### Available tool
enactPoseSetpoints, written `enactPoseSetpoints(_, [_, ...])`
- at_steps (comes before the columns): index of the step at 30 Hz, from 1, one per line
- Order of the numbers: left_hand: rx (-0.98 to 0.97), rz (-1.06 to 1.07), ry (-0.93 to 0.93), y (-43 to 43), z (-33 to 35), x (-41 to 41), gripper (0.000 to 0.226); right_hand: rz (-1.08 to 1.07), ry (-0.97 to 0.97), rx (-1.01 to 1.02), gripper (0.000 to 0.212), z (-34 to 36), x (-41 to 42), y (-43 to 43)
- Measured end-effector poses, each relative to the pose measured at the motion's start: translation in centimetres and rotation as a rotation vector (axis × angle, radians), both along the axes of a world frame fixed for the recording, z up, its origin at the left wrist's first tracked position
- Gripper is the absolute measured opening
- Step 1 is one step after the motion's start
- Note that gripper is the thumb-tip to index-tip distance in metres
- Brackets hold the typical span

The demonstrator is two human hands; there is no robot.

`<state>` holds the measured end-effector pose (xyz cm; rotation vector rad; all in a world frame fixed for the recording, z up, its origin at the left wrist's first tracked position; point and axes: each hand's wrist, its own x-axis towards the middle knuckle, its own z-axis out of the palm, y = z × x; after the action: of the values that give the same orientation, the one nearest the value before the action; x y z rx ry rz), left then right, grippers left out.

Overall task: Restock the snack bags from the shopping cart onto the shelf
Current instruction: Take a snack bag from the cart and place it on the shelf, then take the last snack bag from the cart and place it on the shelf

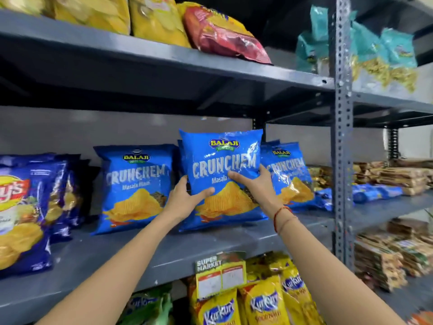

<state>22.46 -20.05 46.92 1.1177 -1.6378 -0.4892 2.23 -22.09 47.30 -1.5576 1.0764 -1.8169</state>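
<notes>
Two bare hands grip one blue Crunchem bag (222,174) upright on the grey middle shelf (164,252). Left hand (185,198) clasps the bag's lower left edge, thumb across the front, fingers out of sight behind. Right hand (255,184) clasps the right edge, thumb lying over the printed front; a red thread bracelet (280,216) circles that wrist. Bag's bottom edge sits on or just above the shelf board; contact cannot be told.

Left of it, a second Crunchem bag (134,186) stands upright, leaning back slightly. Right of it, a third Crunchem bag (290,174) stands partly hidden by the held one and the right hand. Further left, dark blue Lay's bags (21,207) stand in a row, nearest one large at frame edge.

Upper shelf carries yellow bags (154,19) and a red bag (225,36) lying flat. Lower shelf holds yellow Kurkure bags (262,303) behind a supermarket price tag (220,274). Perforated steel upright (343,137) divides off a right bay stacked with brown packets (393,177).
</notes>
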Motion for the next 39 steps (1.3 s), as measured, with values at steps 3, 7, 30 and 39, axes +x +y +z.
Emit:
enactPoseSetpoints(3, [0.064,0.01,-0.03,-1.2,-0.6,0.2,0.068,0.033,0.021,0.032,0.073,-0.2,0.9,-0.1])
enactPoseSetpoints(7, [0.075,0.023,-0.056,-1.6,-1.2,0.0,0.065,-0.011,0.024,0.113,0.082,-0.8,1.3,-0.3])
enactPoseSetpoints(30, [-0.45,-0.253,-0.05,9.8,-13.4,-16.2,0.029,-0.574,-0.153,0.076,0.025,-15.1,-11.2,14.5])
enactPoseSetpoints(39, [0.099,-0.575,-0.286,11.8,-31.9,-27.1,0.03,-0.843,-0.27,0.549,0.018,-34.5,-20.0,23.7])
